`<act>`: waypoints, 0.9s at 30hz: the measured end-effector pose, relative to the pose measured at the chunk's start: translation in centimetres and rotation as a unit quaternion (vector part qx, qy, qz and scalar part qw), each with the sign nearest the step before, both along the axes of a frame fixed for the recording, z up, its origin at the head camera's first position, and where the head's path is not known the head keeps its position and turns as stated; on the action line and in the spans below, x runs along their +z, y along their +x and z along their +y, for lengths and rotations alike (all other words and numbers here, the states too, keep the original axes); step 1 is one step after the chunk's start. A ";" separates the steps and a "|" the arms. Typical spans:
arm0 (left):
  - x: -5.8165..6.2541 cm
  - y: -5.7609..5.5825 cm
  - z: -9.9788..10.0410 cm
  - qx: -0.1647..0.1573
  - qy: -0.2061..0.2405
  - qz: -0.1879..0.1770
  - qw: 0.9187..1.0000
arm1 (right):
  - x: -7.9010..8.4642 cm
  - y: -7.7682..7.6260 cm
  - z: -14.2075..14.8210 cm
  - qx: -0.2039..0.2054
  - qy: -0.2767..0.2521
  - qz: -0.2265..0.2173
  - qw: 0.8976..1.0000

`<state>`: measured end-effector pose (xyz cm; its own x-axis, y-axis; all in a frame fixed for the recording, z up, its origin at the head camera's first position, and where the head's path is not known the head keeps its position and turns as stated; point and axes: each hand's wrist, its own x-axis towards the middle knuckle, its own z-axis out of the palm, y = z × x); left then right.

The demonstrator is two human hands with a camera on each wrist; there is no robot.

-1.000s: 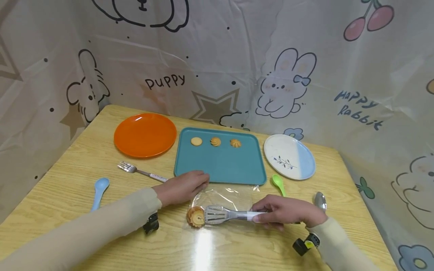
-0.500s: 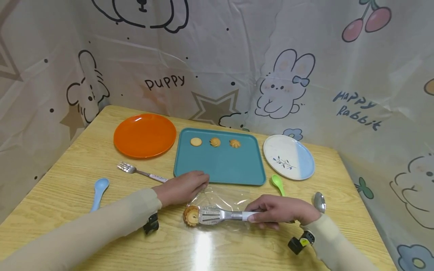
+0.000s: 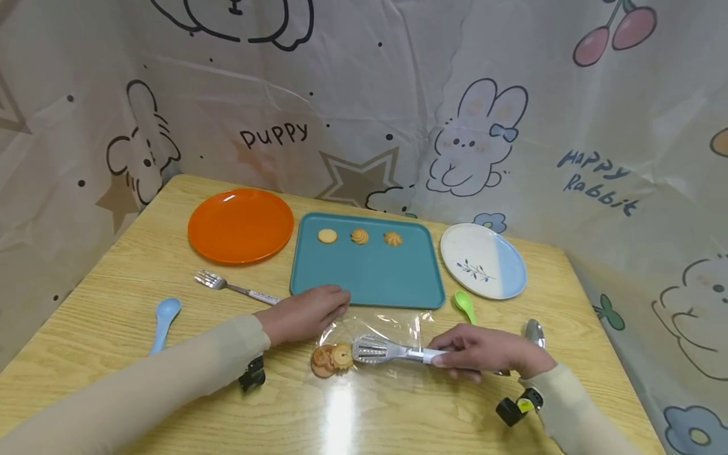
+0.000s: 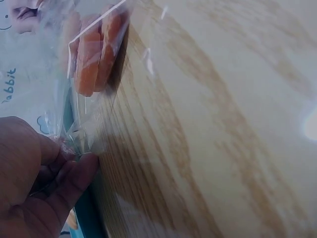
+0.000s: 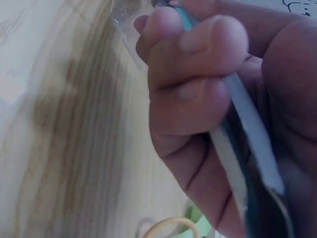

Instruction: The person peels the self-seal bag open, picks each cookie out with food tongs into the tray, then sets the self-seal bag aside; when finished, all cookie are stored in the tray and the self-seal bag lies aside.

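A clear plastic bag (image 3: pixel 392 325) lies in front of the teal tray. My left hand (image 3: pixel 307 313) pinches its edge between thumb and fingers, as the left wrist view shows, where the bag's film (image 4: pixel 81 141) bunches at the fingertips. Several round cookies (image 4: pixel 94 59) lean together inside the bag; in the head view a scalloped cookie (image 3: pixel 342 357) overlaps a browner one (image 3: pixel 322 361). My right hand (image 3: pixel 486 351) grips the white handle of metal tongs (image 3: pixel 372 349), fingers curled round it in the right wrist view. The slotted tongs' head lies over the bag, just right of the cookies.
Three cookies sit in a row on the teal tray (image 3: pixel 366 278). An orange plate (image 3: pixel 241 226) and a fork (image 3: pixel 236 288) are at left, near a blue spoon (image 3: pixel 166 316). On the right are a white-and-blue plate (image 3: pixel 483 260), a green spoon (image 3: pixel 464 306) and a metal spoon (image 3: pixel 534 332).
The tongs' head first moved slightly left with the scalloped cookie, then back right, away from it. That cookie now shows whole, with a browner one beside it. My left hand stays put.
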<state>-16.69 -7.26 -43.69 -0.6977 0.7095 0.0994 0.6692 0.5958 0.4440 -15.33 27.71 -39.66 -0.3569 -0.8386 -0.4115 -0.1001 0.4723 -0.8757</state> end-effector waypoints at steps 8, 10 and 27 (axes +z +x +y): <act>0.2 -0.1 0.1 0.001 0.001 0.005 1.000 | -0.6 -0.3 -0.2 0.008 0.013 -0.028 1.000; 0.2 -0.1 0.2 0.001 0.002 0.005 1.000 | -0.6 -0.4 -0.5 0.013 0.009 -0.027 1.000; 0.1 0.1 0.1 -0.003 0.001 -0.004 1.000 | -0.9 -0.5 -2.4 -0.015 0.044 0.026 0.999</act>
<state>-16.59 -7.13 -43.60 -0.6942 0.7135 0.0947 0.6691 0.5912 0.4504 -15.82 25.28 -40.54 -0.4040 -0.7892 -0.4625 -0.1297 0.5499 -0.8251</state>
